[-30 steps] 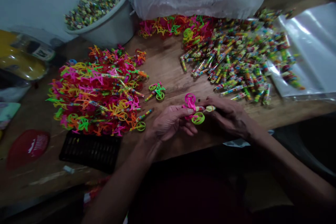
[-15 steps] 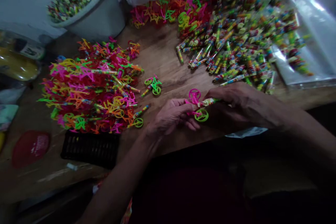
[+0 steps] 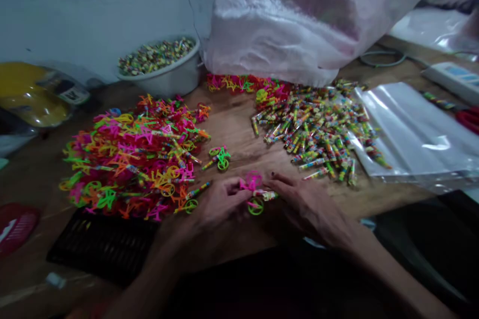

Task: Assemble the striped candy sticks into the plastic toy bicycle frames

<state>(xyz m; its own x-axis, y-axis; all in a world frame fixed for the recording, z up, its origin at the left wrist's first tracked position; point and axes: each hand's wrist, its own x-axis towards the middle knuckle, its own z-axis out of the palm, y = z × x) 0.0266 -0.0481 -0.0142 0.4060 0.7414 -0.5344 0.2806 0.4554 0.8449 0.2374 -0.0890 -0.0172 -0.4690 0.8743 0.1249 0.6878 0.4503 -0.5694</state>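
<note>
My left hand (image 3: 220, 202) is closed on a small plastic toy bicycle (image 3: 246, 184) with a pink frame, one pink wheel and one green wheel. A clear-wrapped candy tube (image 3: 266, 194) sticks out from the bicycle toward the right. My right hand (image 3: 312, 204) is beside the tube's free end, its upper fingers stretched out and its thumb hidden; contact is unclear in the blur. To the left lies a big pile of toy bicycles (image 3: 130, 159), some with candy tubes on them. A pile of loose candy tubes (image 3: 310, 129) lies beyond my right hand.
A grey tub (image 3: 164, 82) full of small wrapped pieces stands at the back. Behind the piles rises a large plastic bag (image 3: 277, 35). Clear plastic bags (image 3: 419, 134) lie at right. A black basket (image 3: 101, 244) and a red item (image 3: 18, 227) are at lower left.
The view has tilted up, showing more wall and table back. My left hand still holds the toy bicycle. My right fingers, earlier round the candy tube, now look straighter and off it.
</note>
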